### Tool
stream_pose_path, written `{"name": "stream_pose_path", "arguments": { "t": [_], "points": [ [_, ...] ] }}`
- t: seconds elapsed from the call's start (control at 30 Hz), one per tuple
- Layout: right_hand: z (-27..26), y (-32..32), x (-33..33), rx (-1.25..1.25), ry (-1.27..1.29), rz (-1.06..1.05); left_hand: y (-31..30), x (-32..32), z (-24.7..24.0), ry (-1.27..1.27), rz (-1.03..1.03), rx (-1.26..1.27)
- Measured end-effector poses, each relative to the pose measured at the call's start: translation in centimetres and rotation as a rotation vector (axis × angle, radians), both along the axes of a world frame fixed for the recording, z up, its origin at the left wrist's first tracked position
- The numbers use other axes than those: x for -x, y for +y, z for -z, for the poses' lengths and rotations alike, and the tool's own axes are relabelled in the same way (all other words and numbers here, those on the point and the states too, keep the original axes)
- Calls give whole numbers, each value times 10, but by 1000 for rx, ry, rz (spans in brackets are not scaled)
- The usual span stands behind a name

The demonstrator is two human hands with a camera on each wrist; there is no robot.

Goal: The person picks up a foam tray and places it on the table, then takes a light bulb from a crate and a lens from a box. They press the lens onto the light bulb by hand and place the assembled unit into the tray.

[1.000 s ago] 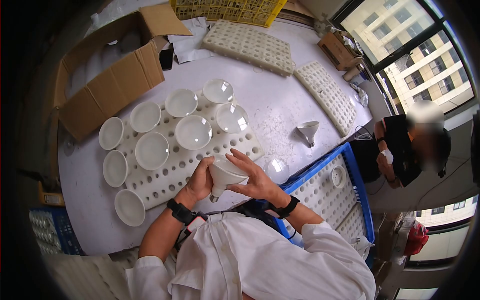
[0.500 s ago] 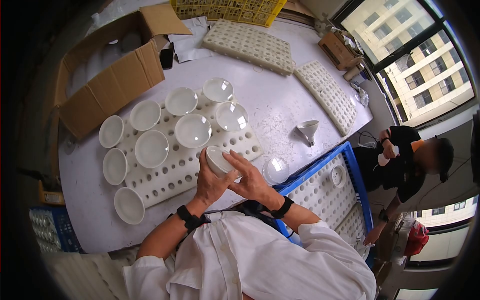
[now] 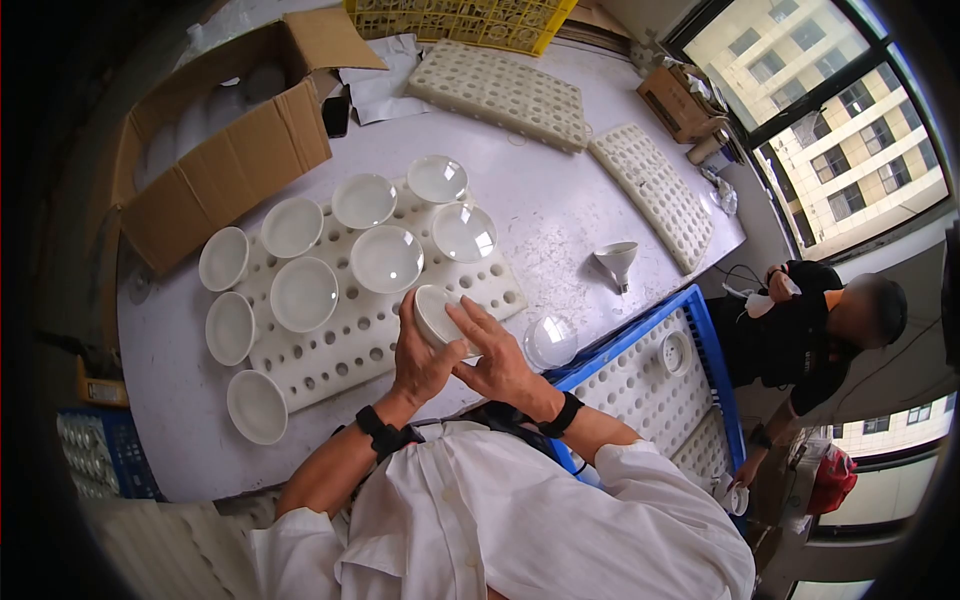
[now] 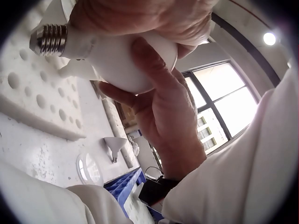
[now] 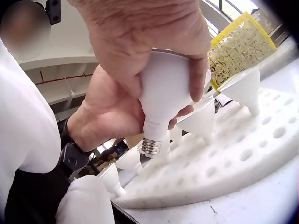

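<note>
A white reflector light bulb (image 3: 437,318) with a metal screw base is held between both hands over the near edge of the foam tray. My left hand (image 3: 420,362) grips it from the left side. My right hand (image 3: 497,362) grips it from the right, its thumb and fingers around the wide body in the right wrist view. The screw base (image 5: 151,146) points downward there. On the perforated foam tray (image 3: 330,355) several similar bulbs (image 3: 388,260) stand with their round faces up. A clear dome cover (image 3: 551,342) lies on the table right of the hands.
Another bulb (image 3: 617,260) rests on the table at right. A blue crate (image 3: 722,370) with foam stands at the table's right edge. Further back are a cardboard box (image 3: 225,165), more foam trays (image 3: 500,95) and a yellow crate (image 3: 545,25). Another person (image 3: 800,320) is at the right.
The bulb has turned from a tilted side view to show its face, moving slightly up and away. Both hands have shifted their hold. The person at right has reached down with one arm.
</note>
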State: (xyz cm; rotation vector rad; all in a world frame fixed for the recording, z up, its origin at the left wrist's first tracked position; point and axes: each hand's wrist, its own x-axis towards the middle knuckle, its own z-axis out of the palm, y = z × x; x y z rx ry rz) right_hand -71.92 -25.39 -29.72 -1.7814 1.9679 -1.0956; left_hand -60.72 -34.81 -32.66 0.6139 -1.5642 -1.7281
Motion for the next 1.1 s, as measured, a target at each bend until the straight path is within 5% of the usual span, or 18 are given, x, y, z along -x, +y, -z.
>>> {"name": "stream_pose_path", "arguments": {
  "t": [0.1,0.2,0.43,0.77,0.83,0.97,1.03,1.1],
  "points": [
    [-7,-6,-5,-60,129,77,-4,-1,-1,88,75,-233],
    [-23,-10,1,-135,22,34,-15,-3,16,225,237,-804],
    [-27,-4,21,-209,-401,23,-22,-13,-5,309,492,-1176],
    [-31,2,27,-83,-298,58,-26,-17,-7,163,564,-1145],
    [-32,4,26,-203,-563,110,-27,-20,-7,115,534,-1181],
    [-17,3,24,-132,-557,111,-26,-19,15,149,547,-1154],
    [-31,5,19,-263,-771,64,-22,-16,17,75,377,-1083],
    [-15,3,22,-206,-669,11,-22,-14,21,81,418,-878]
  ]
}}
